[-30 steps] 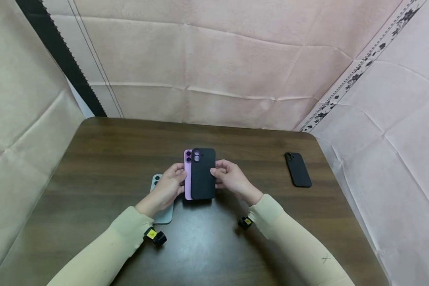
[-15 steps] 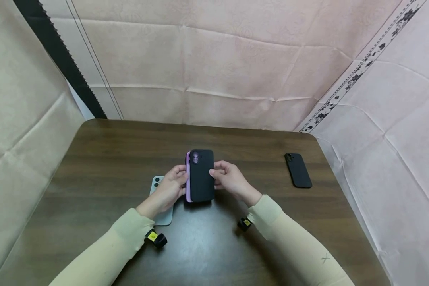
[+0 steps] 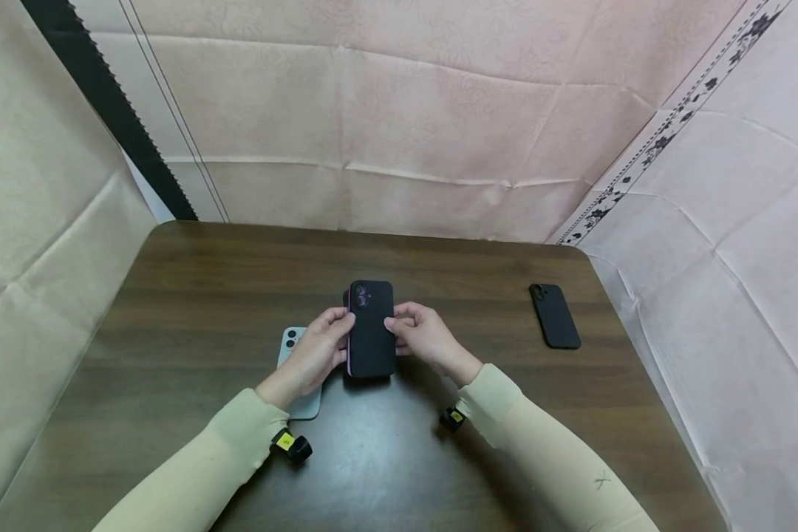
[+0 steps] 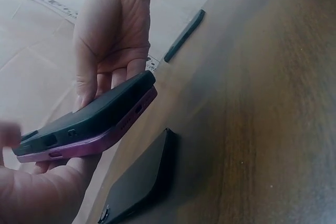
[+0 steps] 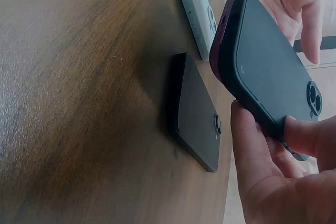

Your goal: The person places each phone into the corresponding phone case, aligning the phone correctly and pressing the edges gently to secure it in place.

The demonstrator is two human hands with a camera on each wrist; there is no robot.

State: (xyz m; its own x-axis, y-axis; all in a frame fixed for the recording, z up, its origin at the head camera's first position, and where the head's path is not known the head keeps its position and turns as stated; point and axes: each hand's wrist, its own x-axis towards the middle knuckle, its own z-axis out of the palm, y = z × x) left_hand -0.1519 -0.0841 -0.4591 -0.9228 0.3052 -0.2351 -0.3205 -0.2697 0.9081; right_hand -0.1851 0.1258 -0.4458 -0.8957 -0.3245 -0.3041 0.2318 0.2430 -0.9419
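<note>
My left hand (image 3: 311, 353) grips a purple phone (image 4: 92, 146) by its left edge, with the fingers underneath. Over the phone's back lies a black phone case (image 3: 372, 332), nearly lined up with it. The right hand (image 3: 428, 343) pinches the case's right edge between thumb and fingers. In the left wrist view a thin step still shows between case and phone along the side. Both are held above the table. Below them another black phone or case (image 5: 197, 111) lies on the wood, mostly hidden in the head view.
A light blue phone (image 3: 306, 406) lies on the table, partly covered by my left hand. Far to the right rests a black phone or case (image 3: 555, 316). Pale cloth (image 3: 439, 133) hangs behind the brown table (image 3: 399, 473) and at its sides.
The black case has shifted left over the purple phone, whose exposed strip has shrunk to a sliver. My right hand moved slightly left with it, and the left thumb now reaches the case's edge.
</note>
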